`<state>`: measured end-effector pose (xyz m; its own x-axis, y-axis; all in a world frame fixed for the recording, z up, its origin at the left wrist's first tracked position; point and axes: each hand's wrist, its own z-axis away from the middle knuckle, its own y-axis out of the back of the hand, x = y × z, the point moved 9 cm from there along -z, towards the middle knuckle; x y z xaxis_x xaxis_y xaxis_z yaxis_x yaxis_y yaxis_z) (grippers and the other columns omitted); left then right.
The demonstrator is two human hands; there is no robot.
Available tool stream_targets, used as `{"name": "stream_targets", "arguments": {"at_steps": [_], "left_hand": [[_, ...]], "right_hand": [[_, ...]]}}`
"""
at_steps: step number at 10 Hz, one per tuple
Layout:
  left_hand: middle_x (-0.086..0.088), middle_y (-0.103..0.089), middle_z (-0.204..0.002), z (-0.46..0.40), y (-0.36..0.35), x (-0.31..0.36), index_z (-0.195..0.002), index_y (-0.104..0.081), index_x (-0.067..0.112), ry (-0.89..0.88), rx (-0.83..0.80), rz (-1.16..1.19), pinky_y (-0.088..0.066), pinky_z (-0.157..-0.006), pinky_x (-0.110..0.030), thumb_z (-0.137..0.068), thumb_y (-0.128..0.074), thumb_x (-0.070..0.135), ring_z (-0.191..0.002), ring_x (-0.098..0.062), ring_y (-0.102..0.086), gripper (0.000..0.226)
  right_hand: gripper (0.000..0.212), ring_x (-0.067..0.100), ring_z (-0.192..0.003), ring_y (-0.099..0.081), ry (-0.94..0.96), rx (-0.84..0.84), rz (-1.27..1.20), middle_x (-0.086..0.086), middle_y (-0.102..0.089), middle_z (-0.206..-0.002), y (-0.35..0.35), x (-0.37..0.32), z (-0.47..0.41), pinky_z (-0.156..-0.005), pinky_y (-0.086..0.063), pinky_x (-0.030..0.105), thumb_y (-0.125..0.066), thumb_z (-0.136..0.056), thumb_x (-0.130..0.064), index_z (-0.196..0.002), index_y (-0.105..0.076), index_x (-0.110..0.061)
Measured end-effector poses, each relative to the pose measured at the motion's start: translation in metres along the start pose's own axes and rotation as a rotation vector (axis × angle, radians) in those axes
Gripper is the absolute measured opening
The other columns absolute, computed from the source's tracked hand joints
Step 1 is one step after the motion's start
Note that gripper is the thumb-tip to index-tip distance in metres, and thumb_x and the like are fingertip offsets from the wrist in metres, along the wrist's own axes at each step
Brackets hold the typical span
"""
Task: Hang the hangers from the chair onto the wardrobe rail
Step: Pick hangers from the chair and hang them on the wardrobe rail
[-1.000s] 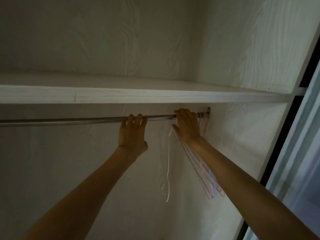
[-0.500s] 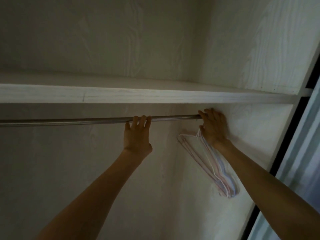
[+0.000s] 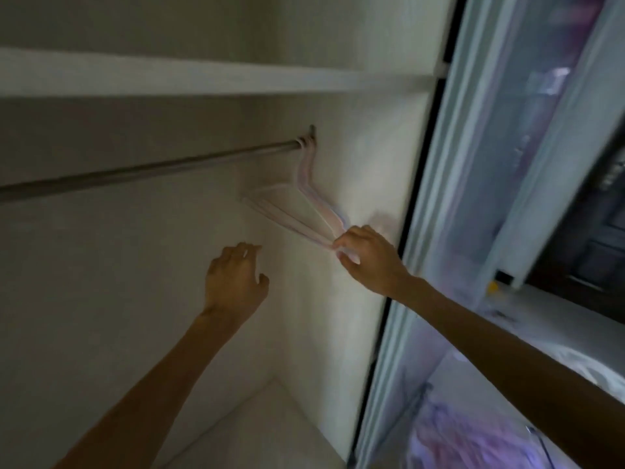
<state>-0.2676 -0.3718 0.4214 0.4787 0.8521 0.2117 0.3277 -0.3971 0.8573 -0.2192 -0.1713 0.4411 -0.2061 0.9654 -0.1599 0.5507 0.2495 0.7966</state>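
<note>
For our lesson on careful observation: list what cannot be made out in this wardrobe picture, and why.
- Hanger count: the hangers overlap in a pale, blurred bunch, head view.
- Rail's left end: cut off by the frame edge.
- Right hand's fingertip grip on the hangers: motion blur.
- Left hand's palm: faces away.
- The chair: out of view.

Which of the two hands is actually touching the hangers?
The right hand: its fingertips pinch the lower corner of the hangers hooked at the rail's wall end. The left hand hovers apart, holding nothing.
</note>
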Motion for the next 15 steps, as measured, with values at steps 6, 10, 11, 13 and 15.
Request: {"name": "stream_targets", "arguments": {"at_steps": [6, 10, 11, 13, 15], "left_hand": [[0.001, -0.062, -0.121, 0.168, -0.28, 0.257, -0.109, -0.065, 0.028, -0.143, -0.954, 0.306, -0.044, -0.094, -0.027, -0.089, -0.053, 0.029, -0.112, -0.021, -0.058, 0.023], [-0.014, -0.059, -0.127, 0.268, -0.488, 0.316, -0.12, -0.062, 0.005, 0.345, -1.225, 0.445, -0.042, -0.093, -0.027, -0.093, -0.05, 0.011, -0.119, -0.03, -0.055, 0.03], [-0.012, -0.057, -0.13, 0.285, -0.518, 0.311, -0.124, -0.059, 0.007, 0.388, -1.203, 0.435, -0.041, -0.097, -0.028, -0.093, -0.047, 0.006, -0.121, -0.029, -0.053, 0.033], [-0.015, -0.054, -0.134, 0.322, -0.577, 0.301, -0.126, -0.055, 0.004, 0.443, -1.214, 0.45, -0.044, -0.094, -0.036, -0.09, -0.051, 0.0, -0.117, -0.031, -0.056, 0.037], [0.01, -0.06, -0.076, 0.365, -0.63, 0.323, -0.122, -0.049, 0.004, 0.557, -1.293, 0.671, -0.04, -0.041, -0.004, -0.096, -0.042, 0.0, -0.052, 0.005, -0.057, 0.027]], "right_hand": [[0.022, 0.02, -0.108, -0.061, -1.016, -0.767, 0.03, 0.0, -0.067, -0.113, 0.002, 0.236, 0.461, -0.086, -0.045, 0.027, -0.051, -0.091, -0.024, -0.106, -0.067, -0.026], [0.027, 0.025, -0.112, -0.058, -1.243, -0.963, -0.141, 0.006, -0.058, -0.127, -0.088, 0.374, 0.636, -0.09, -0.045, 0.031, -0.048, -0.093, -0.023, -0.116, -0.061, -0.022], [0.032, 0.027, -0.113, -0.057, -1.321, -0.886, -0.178, 0.011, -0.058, -0.124, -0.122, 0.383, 0.656, -0.09, -0.045, 0.033, -0.049, -0.093, -0.025, -0.124, -0.051, -0.015], [0.062, 0.032, -0.123, -0.043, -1.481, -0.672, -0.146, 0.015, -0.04, -0.133, -0.171, 0.373, 0.694, -0.091, -0.045, 0.041, -0.065, -0.084, -0.031, -0.133, -0.035, -0.007], [0.074, 0.034, -0.12, -0.045, -1.728, -0.32, -0.171, 0.017, -0.047, -0.127, -0.192, 0.364, 0.744, -0.095, -0.044, 0.046, -0.075, -0.075, -0.031, -0.132, -0.037, -0.003]]}}
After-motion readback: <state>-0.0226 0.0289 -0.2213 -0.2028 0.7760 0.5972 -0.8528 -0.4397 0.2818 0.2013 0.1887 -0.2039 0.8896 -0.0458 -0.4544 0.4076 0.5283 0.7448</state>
